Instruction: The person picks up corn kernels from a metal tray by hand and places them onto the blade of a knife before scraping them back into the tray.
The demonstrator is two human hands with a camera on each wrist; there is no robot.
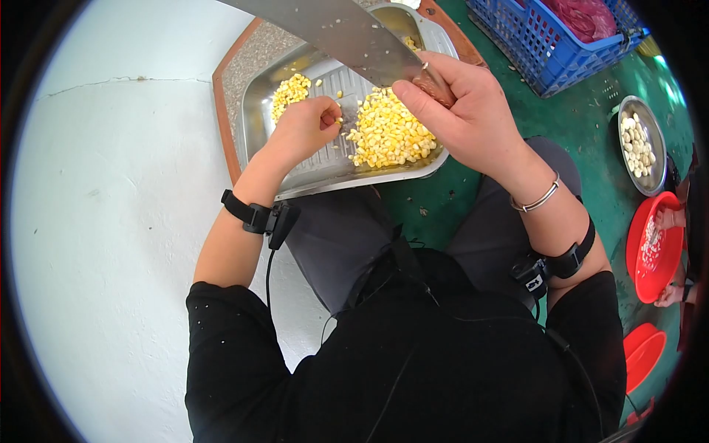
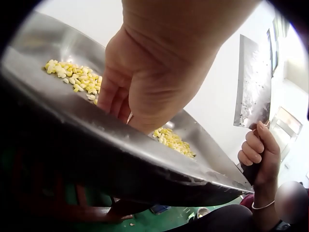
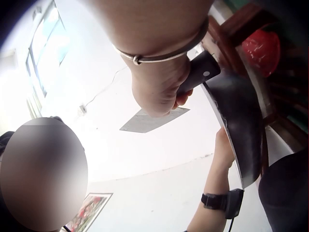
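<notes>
A steel tray (image 1: 325,166) rests tilted on the person's lap, its far end propped on a brown-edged board (image 1: 247,55), and everything else is placed from this tray. Inside it, a big heap of yellow corn kernels (image 1: 389,133) lies toward the right side, and a smaller heap (image 1: 289,91) sits in the far left corner. The left hand (image 1: 306,125) reaches into the tray between the two heaps, its fingers curled together and pinching a few kernels at their tips against the ribbed floor. The right hand (image 1: 458,111) hangs over the tray's right rim, its fingers wrapped firmly round the dark handle of a cleaver (image 1: 340,33), whose broad blade slants up and away across the far end of the tray above the big heap. From the left wrist view the cleaver (image 2: 252,84) stands upright beyond the tray's rim, with bits stuck to its blade. To the right of the tray, on the green floor (image 1: 583,140), stand a blue crate (image 1: 546,44), a metal bowl of pale kernels (image 1: 641,144) and, nearer the person, a red basin (image 1: 653,247). Left of the tray lies a pale floor (image 1: 111,184).
</notes>
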